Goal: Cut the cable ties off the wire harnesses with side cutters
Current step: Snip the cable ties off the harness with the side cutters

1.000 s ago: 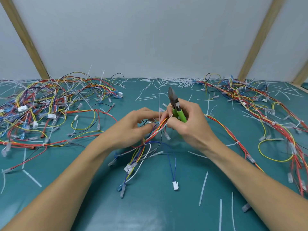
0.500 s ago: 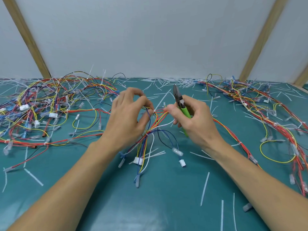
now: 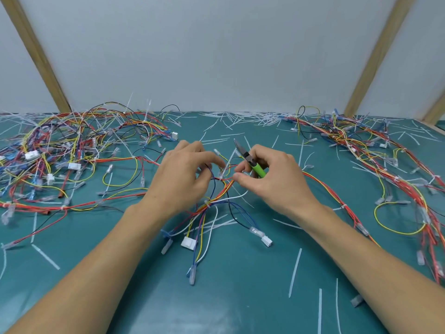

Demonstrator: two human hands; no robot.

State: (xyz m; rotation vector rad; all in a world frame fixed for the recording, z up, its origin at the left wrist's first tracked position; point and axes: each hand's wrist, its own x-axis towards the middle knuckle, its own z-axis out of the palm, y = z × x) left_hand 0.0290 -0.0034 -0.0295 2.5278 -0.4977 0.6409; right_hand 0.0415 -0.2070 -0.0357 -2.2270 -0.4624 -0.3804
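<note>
1. The fingers (image 3: 237, 176) of the right hand (image 3: 274, 182) pinch the orange-and-red run of a wire harness (image 3: 218, 197) between thumb and forefinger, while the other fingers of that hand curl round the green handles of the side cutters (image 3: 250, 161).
2. The left hand (image 3: 183, 174) faces it across a short gap, its fingertips curled onto the same bundle's thin strands; the stretch of wire between the two hands runs roughly left to right.
3. A small white cable tie (image 3: 221, 175) sits on that stretch, just beside the right thumb and a shade nearer the right hand, its tail pointing up and away.
4. The cutters' steel tips point up and away from the person, above the tie and clear of it; whether the blades are parted is too small to tell. A cut would likely need the tool turned down toward the tie.
5. A second tie (image 3: 207, 204) cinches the bundle lower down, where the thin, glossy, limp wires fan out to white plastic connectors (image 3: 189, 243) and clear sleeved terminals.
6. The matte teal counter (image 3: 240, 297) is strewn with flat translucent tie offcuts (image 3: 295, 271).
7. A tangled heap of harnesses (image 3: 72, 153) lies to the left; another (image 3: 385, 165) trails down the right.
</note>
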